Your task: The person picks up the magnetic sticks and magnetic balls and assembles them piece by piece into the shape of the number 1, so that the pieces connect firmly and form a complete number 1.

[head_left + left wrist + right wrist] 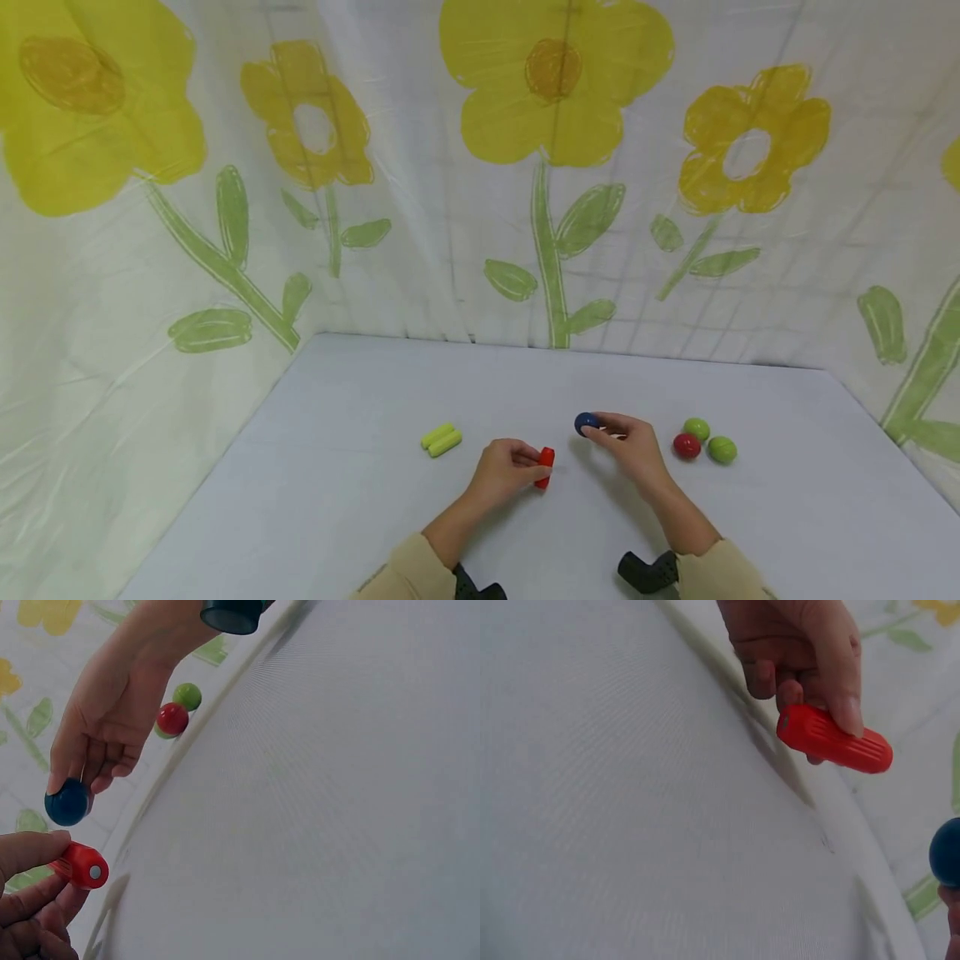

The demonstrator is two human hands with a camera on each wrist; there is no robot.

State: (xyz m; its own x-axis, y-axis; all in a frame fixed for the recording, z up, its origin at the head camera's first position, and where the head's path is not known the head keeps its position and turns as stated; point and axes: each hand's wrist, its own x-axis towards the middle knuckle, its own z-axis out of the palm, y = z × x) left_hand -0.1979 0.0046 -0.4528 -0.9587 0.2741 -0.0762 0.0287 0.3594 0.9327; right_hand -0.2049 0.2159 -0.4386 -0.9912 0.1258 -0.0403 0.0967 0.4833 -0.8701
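Note:
My left hand (502,473) pinches a short red magnetic rod (546,468) between thumb and fingers. In the left wrist view a round silver spot shows on the end of the ribbed rod. Across from it, my right hand (630,446) holds a shiny blue ball (587,424) at its fingertips. A gap separates ball and rod in the head view, with the ball farther back and to the right. Both hands are over the table, and the right one casts a shadow on it. Only part of the ball (948,853) shows in the right wrist view.
Two yellow-green rods (441,440) lie side by side left of my left hand. Right of my right hand sit a red ball (687,446) and two green balls (722,450). The white table (337,467) ends at a flower-printed curtain (405,275).

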